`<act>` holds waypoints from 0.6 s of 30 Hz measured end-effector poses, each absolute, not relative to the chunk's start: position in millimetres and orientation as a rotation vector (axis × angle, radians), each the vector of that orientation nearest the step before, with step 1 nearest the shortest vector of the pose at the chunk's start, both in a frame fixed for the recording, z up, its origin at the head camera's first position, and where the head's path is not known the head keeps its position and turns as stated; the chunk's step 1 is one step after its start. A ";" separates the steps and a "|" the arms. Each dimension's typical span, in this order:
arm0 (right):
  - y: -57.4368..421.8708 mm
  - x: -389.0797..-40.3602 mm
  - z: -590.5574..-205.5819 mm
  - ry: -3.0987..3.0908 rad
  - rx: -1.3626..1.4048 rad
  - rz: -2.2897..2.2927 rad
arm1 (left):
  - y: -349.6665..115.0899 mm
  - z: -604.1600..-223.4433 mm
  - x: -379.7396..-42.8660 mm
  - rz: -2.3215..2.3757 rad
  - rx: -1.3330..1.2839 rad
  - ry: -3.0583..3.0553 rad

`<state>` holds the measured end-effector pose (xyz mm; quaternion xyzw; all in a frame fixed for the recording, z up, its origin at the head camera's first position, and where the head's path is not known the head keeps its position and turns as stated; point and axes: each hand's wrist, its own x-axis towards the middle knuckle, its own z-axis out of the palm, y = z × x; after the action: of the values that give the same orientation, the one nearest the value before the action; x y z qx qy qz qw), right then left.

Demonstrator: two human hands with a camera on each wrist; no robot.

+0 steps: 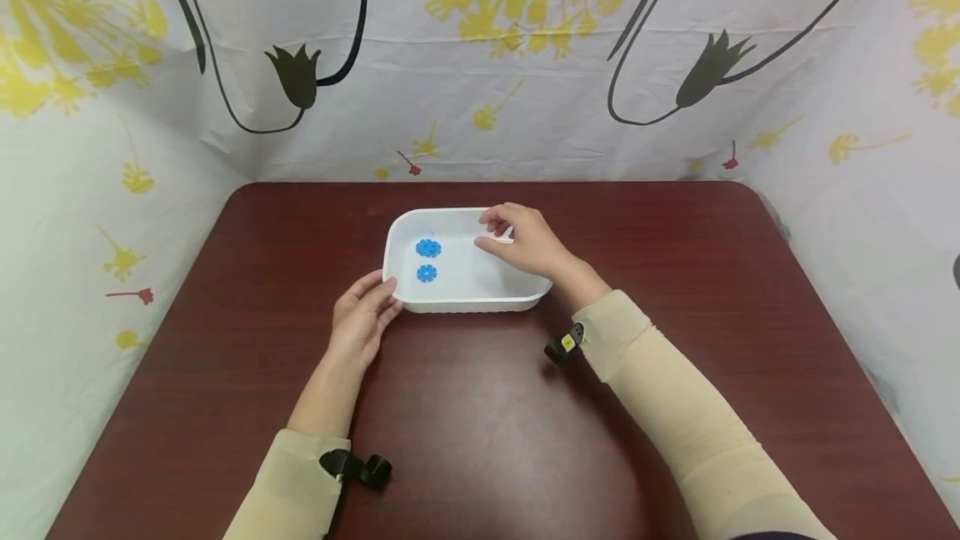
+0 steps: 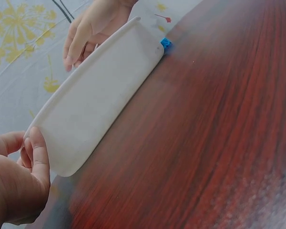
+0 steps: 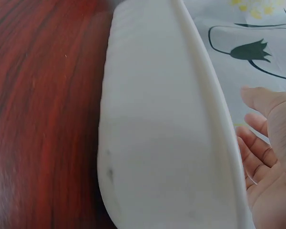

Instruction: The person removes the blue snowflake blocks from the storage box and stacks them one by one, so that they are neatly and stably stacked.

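White tray [image 1: 465, 304] pinched at one corner, little blue notched discs [image 1: 427, 273] inside
So the tray is on the dark red surface [image 1: 465, 415], discs over toward its left end. Left hand [image 1: 358, 319] is clamped on the near left corner, thumb on the rim; right hand [image 1: 528, 242] is over the right part with thumb and fingers apart, nothing visible between them. My guess is thin plastic: light, fairly stiff, a bit slick, prone to skating around if nudged, so that corner rim is a solid spot to hold. Discs look like flat, light plastic too, not very fragile but fiddly. I'd pinch one by opposite edges with thumb and fingertip, since the notches should give some bite.
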<state>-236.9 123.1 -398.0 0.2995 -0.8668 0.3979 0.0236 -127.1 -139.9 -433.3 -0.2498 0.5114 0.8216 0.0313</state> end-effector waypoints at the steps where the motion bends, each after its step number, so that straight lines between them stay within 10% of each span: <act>1: 120.2 -236.6 -398.7 -2.695 0.933 1.231 | -140.1 -433.4 -127.0 2.529 -0.767 1.578; 18: 83.2 -233.2 -409.3 -2.778 1.005 1.224 | -139.9 -430.2 -127.6 2.536 -0.783 1.570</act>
<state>-233.2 83.2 -409.3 0.3142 -0.8683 0.3827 -0.0283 -127.6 -139.9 -430.2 -0.2539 0.5090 0.8220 0.0290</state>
